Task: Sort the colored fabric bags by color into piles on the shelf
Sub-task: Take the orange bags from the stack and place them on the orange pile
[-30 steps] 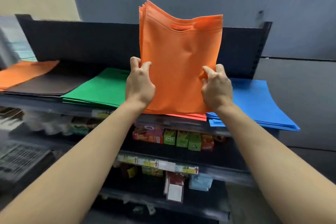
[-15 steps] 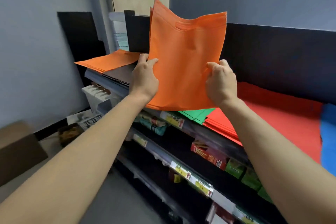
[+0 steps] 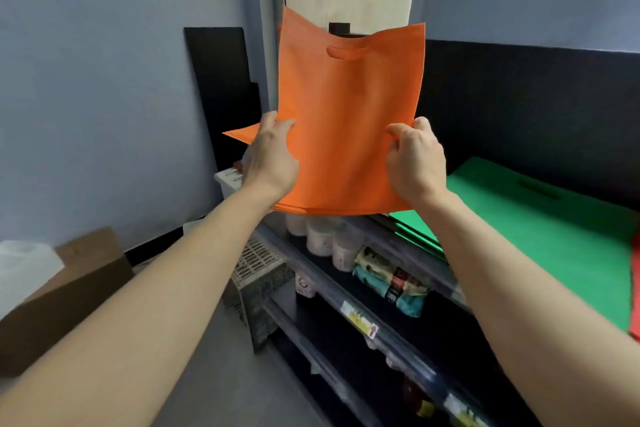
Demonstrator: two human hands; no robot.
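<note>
I hold a thin stack of orange fabric bags (image 3: pixel 346 121) upright in front of me, handle slot at the top. My left hand (image 3: pixel 272 159) grips its lower left edge and my right hand (image 3: pixel 415 163) grips its lower right edge. Behind the left edge, a corner of an orange pile (image 3: pixel 242 133) lies on the top shelf. A green pile (image 3: pixel 540 222) lies flat on the shelf to the right. A sliver of a red pile (image 3: pixel 635 288) shows at the right frame edge.
A black back panel (image 3: pixel 519 107) runs behind the top shelf. Lower shelves (image 3: pixel 363 308) hold snack packets and jars. A plastic crate (image 3: pixel 256 274) stands at the shelf's left end. A cardboard box (image 3: pixel 65 291) sits on the grey floor at left.
The view has swung left along the shelf with the orange stack carried in both hands. The blue and most of the red pile have left view; the green pile now lies at right.
</note>
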